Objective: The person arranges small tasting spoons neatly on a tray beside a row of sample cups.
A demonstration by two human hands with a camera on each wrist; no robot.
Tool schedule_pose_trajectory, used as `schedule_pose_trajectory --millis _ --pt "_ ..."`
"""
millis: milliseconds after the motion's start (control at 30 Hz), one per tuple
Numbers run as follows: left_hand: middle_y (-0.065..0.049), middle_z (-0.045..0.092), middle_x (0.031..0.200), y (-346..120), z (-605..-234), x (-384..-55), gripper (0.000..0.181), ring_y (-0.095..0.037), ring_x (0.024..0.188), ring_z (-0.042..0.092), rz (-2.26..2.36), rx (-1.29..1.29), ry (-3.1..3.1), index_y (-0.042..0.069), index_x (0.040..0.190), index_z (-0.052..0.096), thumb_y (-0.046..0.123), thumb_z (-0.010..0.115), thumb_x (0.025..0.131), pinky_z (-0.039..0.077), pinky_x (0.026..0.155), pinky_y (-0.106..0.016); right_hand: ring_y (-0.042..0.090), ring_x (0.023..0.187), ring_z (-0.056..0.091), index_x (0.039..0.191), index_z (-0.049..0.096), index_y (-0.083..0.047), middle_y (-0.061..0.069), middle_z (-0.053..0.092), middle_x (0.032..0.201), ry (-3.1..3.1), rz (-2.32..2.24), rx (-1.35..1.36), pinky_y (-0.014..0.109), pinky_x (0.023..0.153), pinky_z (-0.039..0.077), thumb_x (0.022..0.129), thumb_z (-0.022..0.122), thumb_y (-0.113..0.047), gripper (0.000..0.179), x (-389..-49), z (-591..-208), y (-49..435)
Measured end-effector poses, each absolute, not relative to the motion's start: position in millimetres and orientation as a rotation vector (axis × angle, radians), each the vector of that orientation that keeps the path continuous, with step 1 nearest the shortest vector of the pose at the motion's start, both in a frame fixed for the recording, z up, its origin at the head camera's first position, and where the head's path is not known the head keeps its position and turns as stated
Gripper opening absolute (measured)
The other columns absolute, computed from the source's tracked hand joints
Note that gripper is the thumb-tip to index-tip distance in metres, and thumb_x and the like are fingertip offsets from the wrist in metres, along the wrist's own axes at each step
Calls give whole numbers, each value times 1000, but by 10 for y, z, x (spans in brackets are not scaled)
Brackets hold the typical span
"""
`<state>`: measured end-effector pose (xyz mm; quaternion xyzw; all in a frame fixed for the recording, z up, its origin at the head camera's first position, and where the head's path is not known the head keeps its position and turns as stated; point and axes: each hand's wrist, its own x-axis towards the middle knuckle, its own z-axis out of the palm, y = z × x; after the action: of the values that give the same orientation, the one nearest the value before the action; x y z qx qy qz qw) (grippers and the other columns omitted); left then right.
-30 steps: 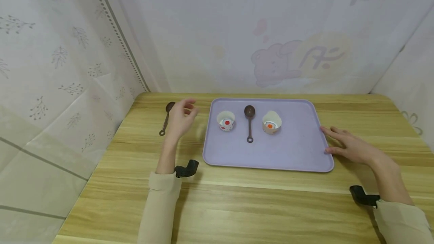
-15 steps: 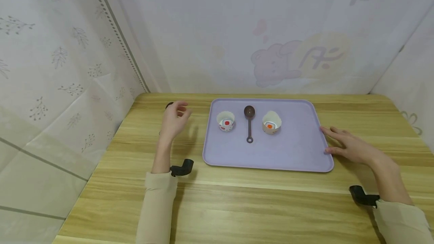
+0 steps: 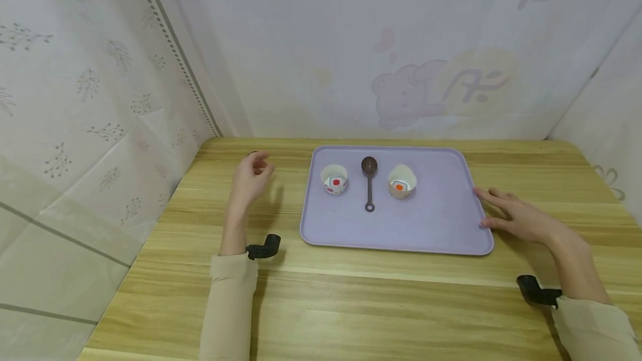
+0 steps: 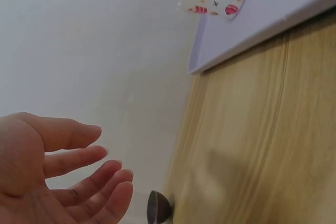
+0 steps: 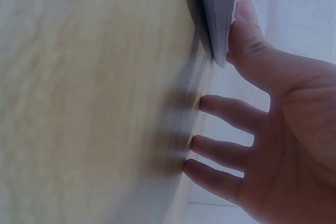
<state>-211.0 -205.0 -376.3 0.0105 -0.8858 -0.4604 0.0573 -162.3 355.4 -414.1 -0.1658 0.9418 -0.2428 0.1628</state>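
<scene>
My left hand (image 3: 249,177) is held above the table on the left, its fingers loosely bent with nothing between them. It hides nearly all of one brown measuring spoon; in the left wrist view the dark bowl of that spoon (image 4: 158,208) sits on the wood, apart from the fingertips. On the right, my right hand (image 3: 524,219) touches the right rim of the lilac tray (image 3: 436,227) with its fingers extended. Lying on the tray is a second brown measuring spoon (image 3: 369,174), between a red-patterned paper baking cup (image 3: 334,179) and a tan paper baking cup (image 3: 402,181).
Each cup has a small picture at its bottom, one red and one orange. The wooden table (image 3: 351,316) ends at the back against a pale printed curtain (image 3: 301,60). Another patterned curtain (image 3: 90,127) hangs along the left side.
My left hand has drifted left over the spoon on the table, which it now covers almost fully. The right hand, the tray and the things on it stay where they were.
</scene>
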Motion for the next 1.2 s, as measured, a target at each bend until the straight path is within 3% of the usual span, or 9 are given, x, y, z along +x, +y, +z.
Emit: schedule_pose_trajectory --millis 867,1200 --pt "-29 53 131 -2264 -3857 -2102 42 -43 121 53 -1371 155 -2721 -5 141 50 8 58 101 47 97 -53 75 131 8 158 23 -1 48 14 150 2683 -707 -500 83 99 15 98 67 -33 81 -1620 -4139 3553" --pt "-30 54 128 -2339 -3891 -2097 43 -43 117 56 -1323 175 -2715 -6 139 50 6 60 99 50 94 -52 75 131 8 159 22 -3 48 15 151 2686 -699 -501 83 98 15 98 67 -33 82 -1620 -4142 3562"
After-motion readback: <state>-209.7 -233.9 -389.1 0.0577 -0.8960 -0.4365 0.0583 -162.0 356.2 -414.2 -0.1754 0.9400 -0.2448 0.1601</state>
